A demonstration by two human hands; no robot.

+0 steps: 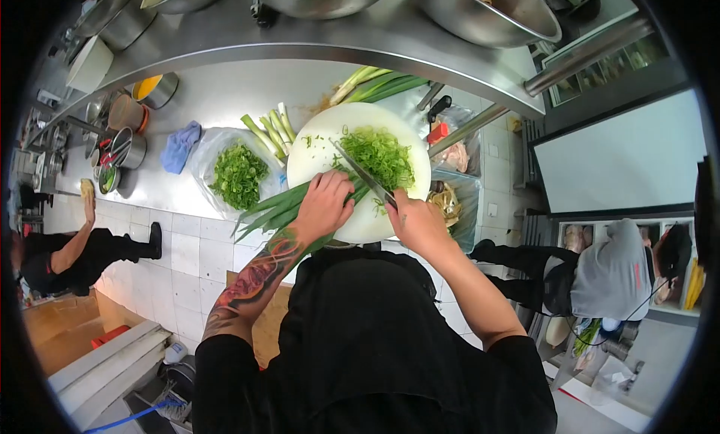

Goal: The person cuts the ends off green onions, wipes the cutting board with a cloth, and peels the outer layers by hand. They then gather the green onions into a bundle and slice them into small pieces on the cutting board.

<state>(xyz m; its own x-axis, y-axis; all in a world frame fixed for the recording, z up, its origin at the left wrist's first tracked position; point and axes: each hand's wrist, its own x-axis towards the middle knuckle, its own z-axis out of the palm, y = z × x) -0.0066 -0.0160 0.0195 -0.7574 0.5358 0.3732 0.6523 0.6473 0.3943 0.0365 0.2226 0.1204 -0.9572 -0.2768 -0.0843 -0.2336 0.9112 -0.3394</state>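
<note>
My right hand (418, 222) is closed around the handle of a kitchen knife (360, 170). The blade points up and left over a round white cutting board (311, 145). Fingers curled, my left hand (325, 203) presses down on a bunch of green onions (279, 211), whose long leaves stick out left past the board's edge. Beyond the blade lies a pile of sliced green onion (384, 155), with loose bits around it. Left of the board, more chopped green onion (238, 176) rests in a clear plastic bag (201, 162). Cut onion stalks (274, 132) lie behind that bag.
Whole green onions (386, 87) lie behind the board. Steel bowls (480, 14) stand on an overhead shelf (300, 55). A blue cloth (180, 147) and pots (131, 147) are at left. Bagged bins (454, 201) stand at right. One person (67, 258) is at left, another (607, 273) at right.
</note>
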